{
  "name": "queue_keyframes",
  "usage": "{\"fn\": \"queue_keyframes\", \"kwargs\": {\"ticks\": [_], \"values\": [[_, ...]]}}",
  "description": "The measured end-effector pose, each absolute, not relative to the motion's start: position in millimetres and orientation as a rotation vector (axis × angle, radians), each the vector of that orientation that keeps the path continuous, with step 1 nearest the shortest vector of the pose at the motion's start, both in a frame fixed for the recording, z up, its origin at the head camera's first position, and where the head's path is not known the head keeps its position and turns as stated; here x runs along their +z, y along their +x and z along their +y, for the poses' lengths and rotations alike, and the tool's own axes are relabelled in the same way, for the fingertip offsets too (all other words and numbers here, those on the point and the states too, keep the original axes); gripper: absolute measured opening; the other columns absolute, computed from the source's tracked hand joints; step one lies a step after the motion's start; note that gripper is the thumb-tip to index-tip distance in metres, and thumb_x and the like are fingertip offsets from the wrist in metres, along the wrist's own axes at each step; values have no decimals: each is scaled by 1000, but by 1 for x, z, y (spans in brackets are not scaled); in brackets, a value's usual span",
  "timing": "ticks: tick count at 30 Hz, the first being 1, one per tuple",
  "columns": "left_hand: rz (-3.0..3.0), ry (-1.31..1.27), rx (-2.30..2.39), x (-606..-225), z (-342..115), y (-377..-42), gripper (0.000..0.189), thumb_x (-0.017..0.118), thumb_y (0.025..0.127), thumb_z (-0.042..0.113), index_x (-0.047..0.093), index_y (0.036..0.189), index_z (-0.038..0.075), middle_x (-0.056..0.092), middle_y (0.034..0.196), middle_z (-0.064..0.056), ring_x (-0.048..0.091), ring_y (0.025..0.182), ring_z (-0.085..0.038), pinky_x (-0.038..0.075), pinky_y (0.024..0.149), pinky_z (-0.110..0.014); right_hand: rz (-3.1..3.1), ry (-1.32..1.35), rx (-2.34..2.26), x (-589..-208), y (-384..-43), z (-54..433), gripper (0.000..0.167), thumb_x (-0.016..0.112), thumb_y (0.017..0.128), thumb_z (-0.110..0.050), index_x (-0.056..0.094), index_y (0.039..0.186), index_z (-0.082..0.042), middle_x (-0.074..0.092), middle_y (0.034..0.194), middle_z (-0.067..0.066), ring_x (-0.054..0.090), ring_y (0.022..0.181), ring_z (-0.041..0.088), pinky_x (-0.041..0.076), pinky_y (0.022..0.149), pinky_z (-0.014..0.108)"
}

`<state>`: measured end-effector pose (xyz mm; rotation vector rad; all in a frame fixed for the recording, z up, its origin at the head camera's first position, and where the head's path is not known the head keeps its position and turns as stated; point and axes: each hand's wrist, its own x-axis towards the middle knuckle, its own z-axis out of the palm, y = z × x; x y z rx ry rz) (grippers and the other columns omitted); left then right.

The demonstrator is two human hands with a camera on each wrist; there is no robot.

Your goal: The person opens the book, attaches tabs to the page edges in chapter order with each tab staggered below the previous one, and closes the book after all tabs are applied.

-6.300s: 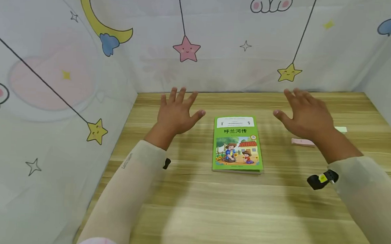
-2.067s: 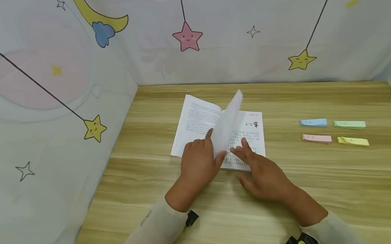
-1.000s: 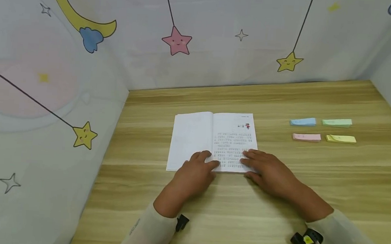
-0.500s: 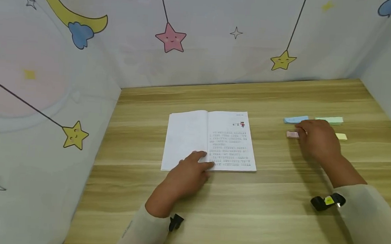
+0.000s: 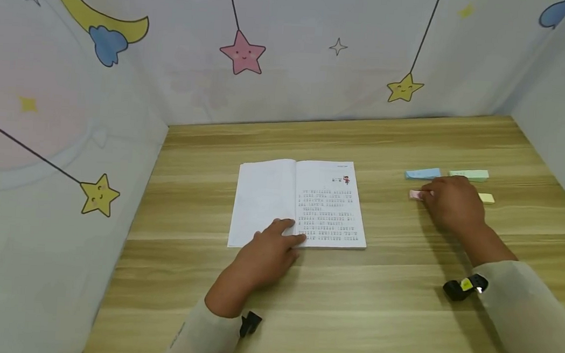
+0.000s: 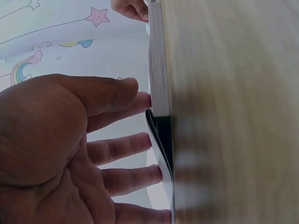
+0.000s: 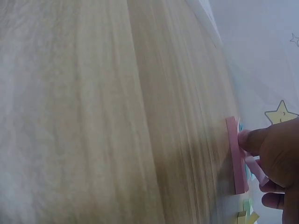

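An open book [image 5: 329,206] lies on the table, its left page blank and its right page printed with a small figure at the top. My left hand [image 5: 268,254] rests on its lower middle, and in the left wrist view the extended fingers [image 6: 128,179] press the page beside the thick page block [image 6: 160,60]. Over at the right, my right hand [image 5: 455,203] is at the pink sticky-note pad [image 5: 414,195]. The right wrist view has the thumb against the pad [image 7: 237,158] and a pink sticky note [image 7: 257,170] raised from it, pinched by the fingers.
Around the right hand lie a blue pad [image 5: 422,174], a green pad [image 5: 469,174] and a yellow pad [image 5: 487,198], the last partly covered by the hand. A patterned cloth wall [image 5: 297,91] borders the wooden table [image 5: 328,309] behind and at both sides.
The book, closed at first, was opened and its pages turned and flattened. My right hand left the book for the pink pad, while the left stayed on the pages.
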<state>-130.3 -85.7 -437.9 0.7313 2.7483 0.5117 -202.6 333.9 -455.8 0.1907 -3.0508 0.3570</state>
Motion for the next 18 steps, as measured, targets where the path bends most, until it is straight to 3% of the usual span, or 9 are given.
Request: {"fn": "queue_keyframes", "kwargs": {"ticks": [10,18], "values": [[2751,730,501,-436,-85,-130,37,64,102,25,67,139,21,47,153,-10,41,144,-31,42,102,-63,-3116,193,274,-451,-200,331,33,61,103,-25,74,120,0,62,130,26,47,126,50,33,108,62],[2735,713,527,-433,-85,-129,37,63,102,26,67,139,19,46,153,-10,41,143,-28,42,102,-62,-3069,130,381,-451,-201,326,24,67,100,-21,76,107,0,68,118,24,48,123,48,35,106,61]]}}
